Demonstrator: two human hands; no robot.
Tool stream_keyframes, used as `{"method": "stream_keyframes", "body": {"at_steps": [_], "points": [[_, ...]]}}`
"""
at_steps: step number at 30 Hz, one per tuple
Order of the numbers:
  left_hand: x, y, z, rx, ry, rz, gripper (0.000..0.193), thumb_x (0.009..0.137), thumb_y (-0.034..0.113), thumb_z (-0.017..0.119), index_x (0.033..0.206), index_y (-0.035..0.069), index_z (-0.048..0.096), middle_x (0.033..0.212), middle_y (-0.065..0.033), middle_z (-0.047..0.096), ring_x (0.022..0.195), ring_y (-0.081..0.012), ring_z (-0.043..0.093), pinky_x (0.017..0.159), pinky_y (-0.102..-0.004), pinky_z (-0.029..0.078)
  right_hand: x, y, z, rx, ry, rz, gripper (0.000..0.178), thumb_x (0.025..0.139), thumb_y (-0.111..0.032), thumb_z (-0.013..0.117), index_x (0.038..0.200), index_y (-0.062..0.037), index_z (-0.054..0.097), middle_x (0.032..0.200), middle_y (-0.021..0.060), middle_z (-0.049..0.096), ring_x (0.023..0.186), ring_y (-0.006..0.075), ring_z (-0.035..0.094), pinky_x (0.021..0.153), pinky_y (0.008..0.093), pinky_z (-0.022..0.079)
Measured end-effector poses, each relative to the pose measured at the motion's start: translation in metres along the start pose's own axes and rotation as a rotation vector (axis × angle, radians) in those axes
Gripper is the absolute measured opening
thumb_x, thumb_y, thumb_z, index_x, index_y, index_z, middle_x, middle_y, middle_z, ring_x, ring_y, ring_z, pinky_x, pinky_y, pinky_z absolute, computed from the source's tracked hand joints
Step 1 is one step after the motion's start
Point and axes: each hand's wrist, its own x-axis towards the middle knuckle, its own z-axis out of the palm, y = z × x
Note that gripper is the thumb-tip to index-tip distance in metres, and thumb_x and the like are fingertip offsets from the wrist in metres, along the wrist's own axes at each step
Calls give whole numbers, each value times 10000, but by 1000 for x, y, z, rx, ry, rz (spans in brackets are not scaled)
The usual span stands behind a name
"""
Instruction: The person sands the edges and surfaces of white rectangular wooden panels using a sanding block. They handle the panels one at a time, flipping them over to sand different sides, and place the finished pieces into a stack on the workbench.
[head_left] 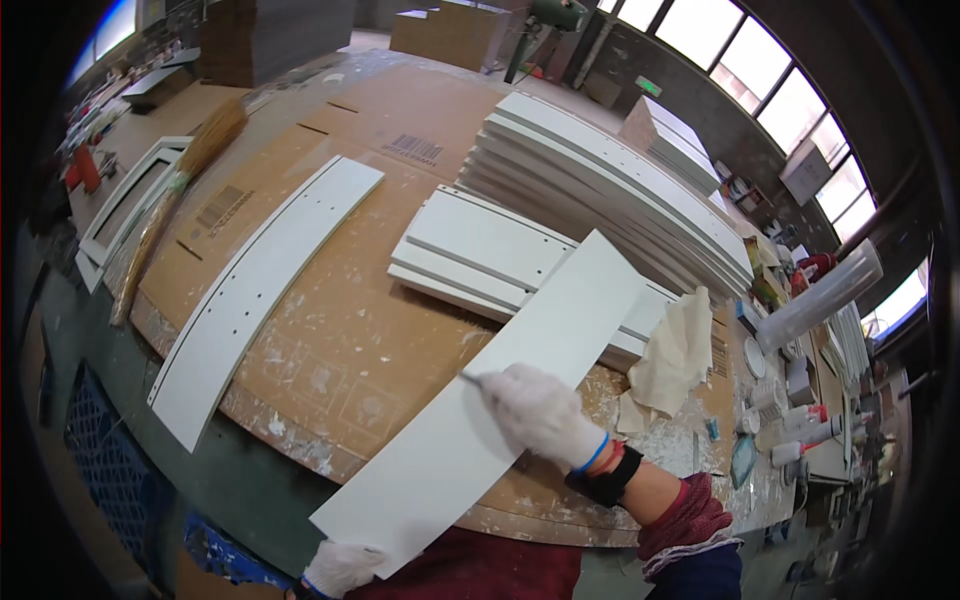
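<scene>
The left hand (340, 568) is cut off by the lower edge (fingers hidden under the white panel (490, 400)).

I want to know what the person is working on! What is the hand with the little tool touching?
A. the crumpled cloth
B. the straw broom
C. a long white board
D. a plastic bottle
C: the right hand presses a small thin tool against the long white board, while the left hand steadies the board's near end; the broom and cloth lie untouched.
</scene>
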Motion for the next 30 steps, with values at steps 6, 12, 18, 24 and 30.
{"method": "stream_keyframes", "body": {"at_steps": [6, 12, 18, 24, 30], "points": [[-58, 20, -50, 237, 328, 5, 261, 837, 114, 661, 1064, -4, 614, 1082, -153, 654, 939, -306, 667, 816, -447, 565, -36, 200, -62, -281, 470, 370, 158, 868, -74, 555, 995, -23, 633, 809, 144, 627, 733, 292, 613, 664, 373, 493], [-64, 44, 4, -69, 186, 176, 254, 885, 127, 632, 1105, 10, 586, 1131, -145, 632, 1071, -305, 616, 945, -478, 512, -39, 124, -59, 339, 484, 362, 87, 870, -87, 590, 935, -58, 641, 835, 78, 649, 763, 175, 631, 671, 290, 503], [-64, 45, 5, -28, 405, 241, 386, 932, 175, 586, 1282, 34, 503, 1249, -144, 576, 1146, -283, 571, 962, -456, 498, -53, 97, -34, 56, 298, 60, 222, 771, -23, 610, 972, -111, 640, 798, 91, 590, 728, 263, 602, 640, 343, 507], [-67, 40, -3, 59, 452, 238, 396, 952, 203, 558, 1305, 37, 486, 1270, -132, 566, 1166, -271, 554, 976, -449, 481, -55, 192, -53, 187, 559, 527, 158, 810, -45, 594, 963, -80, 617, 776, 106, 597, 714, 281, 607, 642, 357, 497], [-67, 38, -10, -14, 471, 299, 379, 955, 192, 550, 1292, 30, 489, 1265, -134, 567, 1168, -279, 552, 983, -459, 477, -50, 131, -40, 51, 398, 131, 106, 867, -76, 580, 958, -70, 635, 842, 130, 627, 737, 265, 622, 683, 361, 503]]}}
